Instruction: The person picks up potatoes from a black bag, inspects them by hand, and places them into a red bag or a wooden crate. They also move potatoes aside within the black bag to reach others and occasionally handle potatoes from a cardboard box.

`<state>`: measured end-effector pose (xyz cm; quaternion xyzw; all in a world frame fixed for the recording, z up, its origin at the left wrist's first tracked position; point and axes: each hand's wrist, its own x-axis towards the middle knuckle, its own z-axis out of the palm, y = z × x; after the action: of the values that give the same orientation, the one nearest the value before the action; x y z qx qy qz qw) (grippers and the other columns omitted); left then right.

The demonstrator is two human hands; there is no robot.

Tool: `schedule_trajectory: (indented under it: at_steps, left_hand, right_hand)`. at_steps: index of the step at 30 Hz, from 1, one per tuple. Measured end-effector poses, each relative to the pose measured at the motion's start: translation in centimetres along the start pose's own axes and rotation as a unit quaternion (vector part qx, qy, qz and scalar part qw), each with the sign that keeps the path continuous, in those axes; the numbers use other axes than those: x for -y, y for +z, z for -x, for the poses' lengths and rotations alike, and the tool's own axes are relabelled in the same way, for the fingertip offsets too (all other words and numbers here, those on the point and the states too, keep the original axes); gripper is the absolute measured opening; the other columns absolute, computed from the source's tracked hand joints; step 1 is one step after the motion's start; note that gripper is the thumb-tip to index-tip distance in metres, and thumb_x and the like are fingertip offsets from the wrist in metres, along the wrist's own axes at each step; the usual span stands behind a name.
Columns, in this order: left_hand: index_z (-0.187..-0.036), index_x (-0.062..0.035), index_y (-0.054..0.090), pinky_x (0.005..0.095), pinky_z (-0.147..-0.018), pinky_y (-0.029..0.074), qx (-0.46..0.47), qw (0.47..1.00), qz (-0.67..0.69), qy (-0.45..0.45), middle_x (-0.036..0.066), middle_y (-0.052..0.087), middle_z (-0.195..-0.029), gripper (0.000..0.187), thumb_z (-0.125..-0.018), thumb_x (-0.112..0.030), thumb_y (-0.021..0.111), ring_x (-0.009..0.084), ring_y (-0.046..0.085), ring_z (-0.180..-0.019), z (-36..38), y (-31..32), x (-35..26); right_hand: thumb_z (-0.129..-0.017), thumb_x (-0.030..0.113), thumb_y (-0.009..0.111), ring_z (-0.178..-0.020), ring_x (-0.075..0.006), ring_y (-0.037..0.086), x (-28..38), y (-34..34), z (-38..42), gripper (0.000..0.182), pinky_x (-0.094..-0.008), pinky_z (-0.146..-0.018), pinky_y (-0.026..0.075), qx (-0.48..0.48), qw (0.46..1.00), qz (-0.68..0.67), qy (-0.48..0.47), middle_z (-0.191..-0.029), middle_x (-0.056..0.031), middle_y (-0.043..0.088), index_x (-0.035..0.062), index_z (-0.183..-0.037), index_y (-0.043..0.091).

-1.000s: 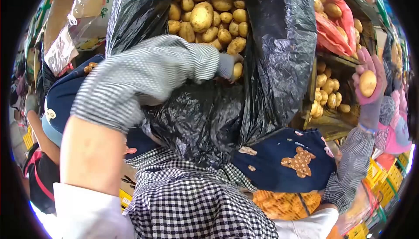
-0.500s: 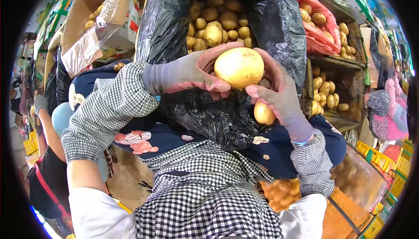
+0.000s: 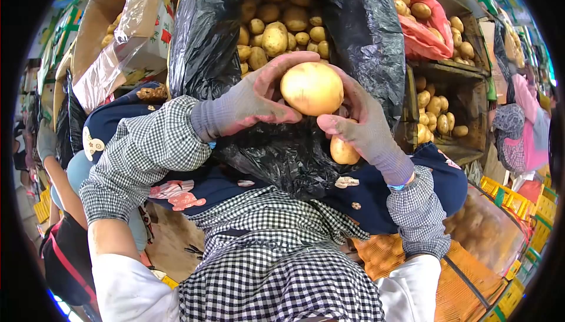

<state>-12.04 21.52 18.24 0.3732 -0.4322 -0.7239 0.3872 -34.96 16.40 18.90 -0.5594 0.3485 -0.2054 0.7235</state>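
Both hands wear grey gloves with pink palms and fingers. Between them, above the near edge of a box lined with black plastic [image 3: 203,33], is a large pale potato [image 3: 312,89]. My left hand [image 3: 256,99] curves round its left side, with fingers behind and thumb below. On the right side, my right hand [image 3: 362,116] has its fingers against the large potato, and a smaller potato [image 3: 344,150] sits under its thumb, partly hidden by the palm. Several potatoes [image 3: 275,38] lie inside the lined box beyond the hands.
Potatoes fill a red bag [image 3: 444,45] at the upper right and a wooden crate [image 3: 468,101] below it. A cardboard box [image 3: 156,51] stands at the upper left. Orange mesh sacks [image 3: 453,281] lie lower right. Other people [image 3: 67,251] are at the left and right edges.
The view has shifted slightly, so the boxes appear further left and up. Both hands still hold the large potato, which is turned a little and shows a different face.
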Motion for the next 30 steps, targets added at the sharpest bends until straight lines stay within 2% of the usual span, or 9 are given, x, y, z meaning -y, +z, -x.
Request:
schedule_trajectory:
  at_steps: [2, 5, 8, 11, 17, 20, 23, 25, 30]
  left_hand:
    - [-0.147, -0.0112, 0.026, 0.0324, -0.1, 0.045, -0.008, 0.998, 0.057, -0.001, 0.007, 0.043, -0.138, 0.081, -0.082, -0.011, 0.074, 0.0182, 0.047, -0.125, -0.1, 0.1, 0.2]
    - [-0.144, -0.0091, 0.031, 0.0328, -0.106, 0.04, -0.039, 0.994, 0.099, 0.019, 0.007, 0.044, -0.136, 0.08, -0.078, -0.006, 0.077, 0.0174, 0.046, -0.127, -0.3, 0.2, 0.2]
    - [-0.141, -0.0074, 0.035, 0.0304, -0.102, 0.043, -0.042, 0.993, 0.091, 0.064, 0.006, 0.046, -0.133, 0.08, -0.075, -0.005, 0.081, 0.0159, 0.047, -0.124, -0.5, 0.3, 0.0]
    - [-0.141, -0.006, 0.031, 0.0351, -0.11, 0.037, -0.041, 0.996, 0.043, 0.067, 0.007, 0.041, -0.139, 0.089, -0.07, -0.009, 0.085, 0.0184, 0.043, -0.129, -0.2, 0.2, 0.2]
    - [-0.136, -0.0052, 0.039, 0.0346, -0.111, 0.033, -0.039, 0.982, -0.091, 0.163, 0.007, 0.041, -0.137, 0.088, -0.064, -0.012, 0.089, 0.0182, 0.04, -0.131, 0.2, -0.1, 0.5]
    - [-0.134, -0.0044, 0.041, 0.0343, -0.111, 0.032, -0.056, 0.967, -0.157, 0.192, 0.008, 0.041, -0.136, 0.087, -0.063, -0.015, 0.09, 0.0183, 0.04, -0.13, 0.5, -0.5, 0.1]
    - [-0.133, -0.0037, 0.042, 0.0337, -0.111, 0.031, -0.072, 0.935, -0.26, 0.23, 0.009, 0.042, -0.135, 0.087, -0.062, -0.019, 0.091, 0.0188, 0.04, -0.129, 0.5, -0.9, -0.3]
    - [-0.133, -0.0032, 0.043, 0.0335, -0.11, 0.03, -0.073, 0.913, -0.307, 0.259, 0.01, 0.042, -0.134, 0.087, -0.062, -0.021, 0.091, 0.0192, 0.041, -0.128, 0.4, -1.0, -0.7]
    - [-0.131, -0.0029, 0.045, 0.0347, -0.11, 0.031, -0.098, 0.922, -0.268, 0.261, 0.01, 0.044, -0.132, 0.086, -0.062, -0.024, 0.091, 0.0203, 0.043, -0.127, 0.4, -0.4, -0.5]
  right_hand:
    - [-0.075, 0.015, 0.082, -0.1, -0.0071, 0.053, -0.4, 0.1, -0.1, 0.082, -0.0213, -0.085, 0.047, -0.005, 0.998, 0.008, -0.064, -0.133, -0.0049, 0.05, 0.0028, -0.144, 0.039]
    - [-0.073, 0.009, 0.08, -0.122, -0.0119, 0.048, 0.5, -1.4, 0.2, 0.078, -0.0237, -0.095, 0.043, 0.021, 0.956, 0.272, -0.11, -0.141, -0.0047, 0.047, 0.0025, -0.142, 0.043]
    - [-0.073, 0.006, 0.08, -0.118, -0.0095, 0.051, 0.5, -1.0, 0.3, 0.075, -0.0225, -0.091, 0.044, -0.017, 0.98, 0.171, -0.102, -0.141, -0.0018, 0.048, 0.0035, -0.14, 0.047]
    - [-0.074, 0.005, 0.08, -0.086, -0.0025, 0.051, 0.4, -1.4, 0.3, 0.072, -0.018, -0.075, 0.045, 0.015, 0.999, 0.032, -0.024, -0.135, -0.0015, 0.051, 0.0057, -0.139, 0.049]
    - [-0.075, 0.005, 0.08, -0.088, -0.0056, 0.055, -0.5, -2.2, -0.3, 0.073, -0.0216, -0.075, 0.049, 0.023, 0.995, -0.092, 0.015, -0.126, -0.0067, 0.057, 0.0001, -0.139, 0.046]
    - [-0.082, 0.011, 0.076, -0.084, -0.0096, 0.061, -1.0, -1.7, -0.8, 0.074, -0.0237, -0.071, 0.051, 0.048, 0.993, -0.109, 0.008, -0.12, -0.0091, 0.06, 0.0002, -0.144, 0.038]
    - [-0.089, 0.019, 0.069, -0.073, -0.0126, 0.062, -0.9, -1.0, -0.5, 0.07, -0.024, -0.065, 0.052, 0.091, 0.968, -0.192, 0.134, -0.114, -0.0088, 0.061, 0.0006, -0.145, 0.033]
    - [-0.095, 0.031, 0.06, -0.064, -0.012, 0.059, -1.1, -0.7, -0.4, 0.06, -0.0228, -0.059, 0.05, 0.11, 0.979, -0.144, 0.1, -0.105, -0.0059, 0.062, 0.001, -0.142, 0.037]
    - [-0.097, 0.034, 0.053, -0.059, -0.0115, 0.058, -2.0, -0.8, -0.6, 0.054, -0.0215, -0.05, 0.049, 0.162, 0.945, -0.263, 0.111, -0.091, -0.0083, 0.063, 0.003, -0.139, 0.038]
